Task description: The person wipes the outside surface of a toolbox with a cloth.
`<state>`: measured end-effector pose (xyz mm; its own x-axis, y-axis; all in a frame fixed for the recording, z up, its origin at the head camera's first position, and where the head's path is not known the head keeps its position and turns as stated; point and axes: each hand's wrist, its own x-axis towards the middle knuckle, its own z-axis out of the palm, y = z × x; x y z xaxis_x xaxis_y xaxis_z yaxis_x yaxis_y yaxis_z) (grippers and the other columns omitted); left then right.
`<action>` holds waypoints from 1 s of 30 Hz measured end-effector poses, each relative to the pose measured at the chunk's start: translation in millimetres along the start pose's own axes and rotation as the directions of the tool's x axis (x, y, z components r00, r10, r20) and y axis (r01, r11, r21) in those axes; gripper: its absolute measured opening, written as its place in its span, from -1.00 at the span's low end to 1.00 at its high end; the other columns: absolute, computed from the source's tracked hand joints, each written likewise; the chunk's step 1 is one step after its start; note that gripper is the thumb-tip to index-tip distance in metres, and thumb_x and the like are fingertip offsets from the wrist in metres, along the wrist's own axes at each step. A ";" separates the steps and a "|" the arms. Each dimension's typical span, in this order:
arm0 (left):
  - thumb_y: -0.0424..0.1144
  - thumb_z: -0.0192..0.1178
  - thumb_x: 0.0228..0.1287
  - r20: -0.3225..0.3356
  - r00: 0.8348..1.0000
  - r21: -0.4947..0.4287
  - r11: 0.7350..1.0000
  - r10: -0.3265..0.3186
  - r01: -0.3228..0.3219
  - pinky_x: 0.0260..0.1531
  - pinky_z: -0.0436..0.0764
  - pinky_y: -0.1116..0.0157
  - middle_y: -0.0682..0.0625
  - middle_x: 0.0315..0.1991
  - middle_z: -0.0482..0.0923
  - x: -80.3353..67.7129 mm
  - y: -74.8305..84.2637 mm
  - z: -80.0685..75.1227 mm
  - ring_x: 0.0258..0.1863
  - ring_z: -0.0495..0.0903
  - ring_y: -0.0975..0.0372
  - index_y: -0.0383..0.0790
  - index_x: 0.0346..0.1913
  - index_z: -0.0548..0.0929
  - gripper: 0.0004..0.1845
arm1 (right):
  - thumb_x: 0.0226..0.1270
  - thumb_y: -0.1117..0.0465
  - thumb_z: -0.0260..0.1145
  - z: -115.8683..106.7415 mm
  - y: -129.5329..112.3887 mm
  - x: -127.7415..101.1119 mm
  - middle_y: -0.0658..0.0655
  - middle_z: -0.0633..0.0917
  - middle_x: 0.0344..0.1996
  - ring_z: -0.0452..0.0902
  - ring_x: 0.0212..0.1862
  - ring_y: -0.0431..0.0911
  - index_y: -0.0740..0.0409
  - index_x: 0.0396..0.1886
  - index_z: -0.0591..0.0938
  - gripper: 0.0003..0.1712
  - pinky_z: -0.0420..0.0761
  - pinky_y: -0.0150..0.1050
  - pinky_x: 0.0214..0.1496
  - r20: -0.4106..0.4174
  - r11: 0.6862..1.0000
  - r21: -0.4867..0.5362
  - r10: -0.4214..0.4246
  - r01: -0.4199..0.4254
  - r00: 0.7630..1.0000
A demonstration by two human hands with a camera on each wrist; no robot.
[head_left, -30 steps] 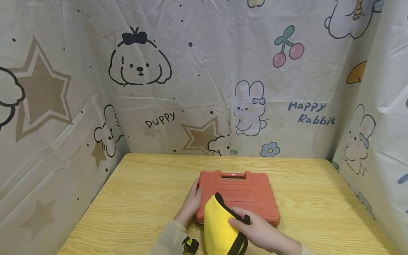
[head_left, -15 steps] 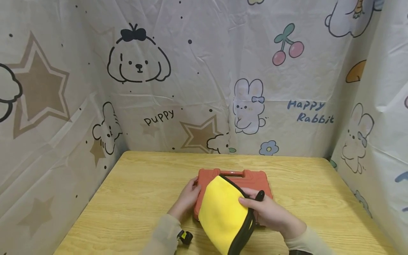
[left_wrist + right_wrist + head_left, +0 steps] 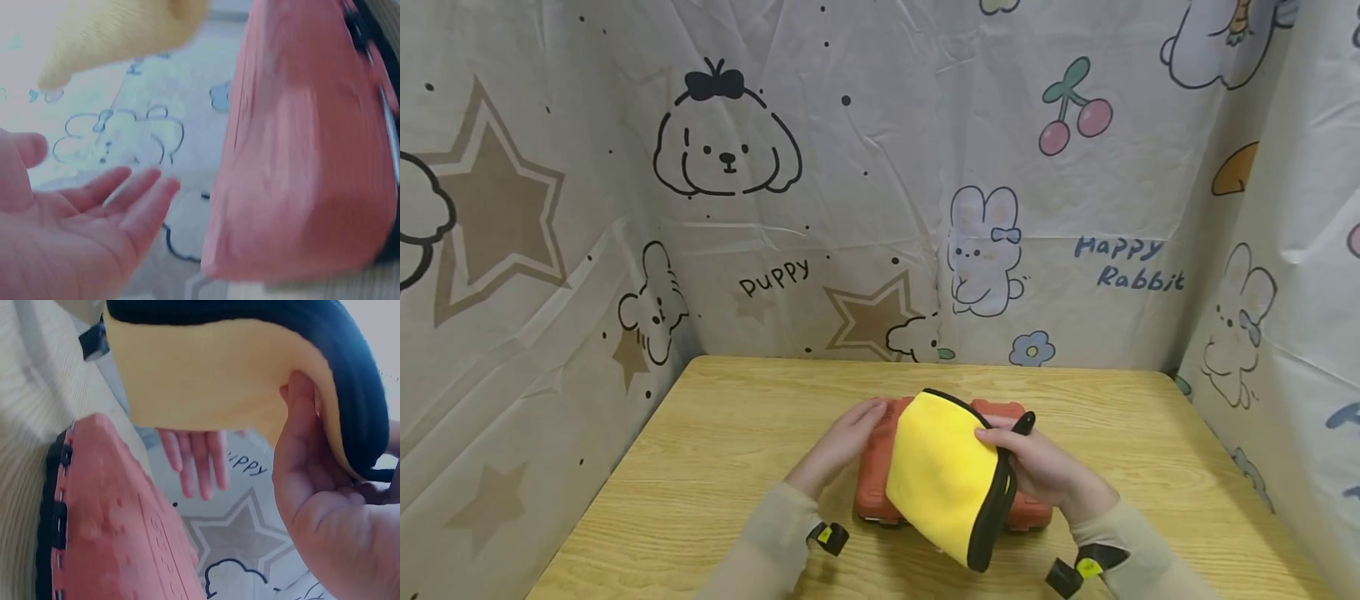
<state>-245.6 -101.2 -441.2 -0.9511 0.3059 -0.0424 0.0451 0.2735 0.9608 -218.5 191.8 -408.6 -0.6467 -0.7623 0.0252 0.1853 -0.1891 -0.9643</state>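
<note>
apparently placement was underway: yellow cloth [image 3: 943,475] was pinched by right hand [image 3: 1047,467] over red case [image 3: 874,487]; left hand [image 3: 841,442] was unclenched, empty; cloth-spreading was likely needed.

Yellow cloth [image 3: 942,475] overhangs red case [image 3: 875,477], with free table [image 3: 797,392] behind

- Soft light is covering the bench [image 3: 722,450].
- The left wrist view is blurring the red case [image 3: 300,156].
- Glare is whitening the right wrist view's upper right.
</note>
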 end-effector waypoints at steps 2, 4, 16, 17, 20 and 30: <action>0.05 -0.26 0.72 0.111 0.994 -0.088 0.996 0.010 0.000 0.52 0.30 -0.07 -0.28 0.52 0.32 1.7 3.6 2.8 0.49 0.36 -0.13 -0.37 0.55 0.27 -0.36 | 0.72 0.21 -0.12 -3.6 0.2 1.0 0.02 0.79 0.01 0.78 0.00 -0.14 0.04 0.25 0.58 -0.61 0.76 -0.20 0.06 0.005 1.000 -0.005 0.010 -0.010 1.000; 0.14 -0.33 0.71 0.204 0.978 -0.163 0.987 0.028 0.005 0.52 0.32 -0.03 -0.31 0.53 0.29 3.5 6.7 5.4 0.50 0.35 -0.13 -0.40 0.57 0.22 -0.27 | 0.72 0.21 -0.11 -6.8 0.4 1.9 0.01 0.79 0.01 0.78 -0.01 -0.15 0.04 0.24 0.59 -0.62 0.76 -0.22 0.07 0.015 1.000 -0.013 0.014 -0.014 1.000; 0.48 -0.17 0.44 0.411 0.911 -0.362 0.922 0.023 0.140 0.08 0.59 0.38 0.12 -0.08 0.58 8.7 15.1 16.0 -0.05 0.59 0.32 -0.40 0.28 0.45 -0.07 | 0.71 0.25 -0.12 -19.8 -0.4 4.5 0.02 0.82 -0.02 0.80 -0.06 -0.17 0.02 0.23 0.64 -0.58 0.77 -0.27 0.00 0.082 1.000 -0.027 0.010 -0.008 0.997; 0.47 -0.14 0.44 0.414 0.910 -0.370 0.917 0.019 0.149 0.06 0.60 0.39 0.13 -0.08 0.59 8.8 15.5 16.8 -0.06 0.59 0.34 -0.38 0.29 0.45 -0.09 | 0.72 0.25 -0.13 -20.5 -0.4 4.9 0.02 0.82 -0.02 0.80 -0.06 -0.17 0.02 0.24 0.64 -0.57 0.77 -0.27 0.00 0.087 0.999 -0.032 0.010 -0.007 0.996; 0.39 -0.08 0.49 0.424 0.906 -0.388 0.907 0.015 0.167 -0.01 0.65 0.39 0.14 -0.11 0.61 9.1 16.4 19.1 -0.09 0.62 0.35 -0.35 0.26 0.46 -0.20 | 0.72 0.24 -0.14 -22.7 -0.5 6.2 0.02 0.82 -0.02 0.80 -0.05 -0.16 0.03 0.25 0.62 -0.57 0.76 -0.26 0.01 0.097 0.999 -0.049 0.017 -0.013 0.995; 0.07 -0.08 0.66 0.360 0.933 -0.411 0.899 0.011 0.148 -0.13 0.72 0.29 0.09 -0.19 0.68 8.7 20.9 23.3 -0.19 0.70 0.29 -0.33 0.18 0.52 -0.50 | 0.72 0.20 -0.10 -27.9 -0.7 9.7 0.02 0.81 -0.04 0.80 -0.06 -0.14 0.08 0.24 0.59 -0.63 0.77 -0.23 0.02 0.030 0.994 -0.086 0.069 -0.066 0.997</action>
<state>-245.8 -71.6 -427.8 -0.7768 0.6167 -0.1275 -0.2259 -0.0839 0.9705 -245.6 201.8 -415.0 -0.6098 -0.7918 -0.0335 0.1637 -0.0845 -0.9829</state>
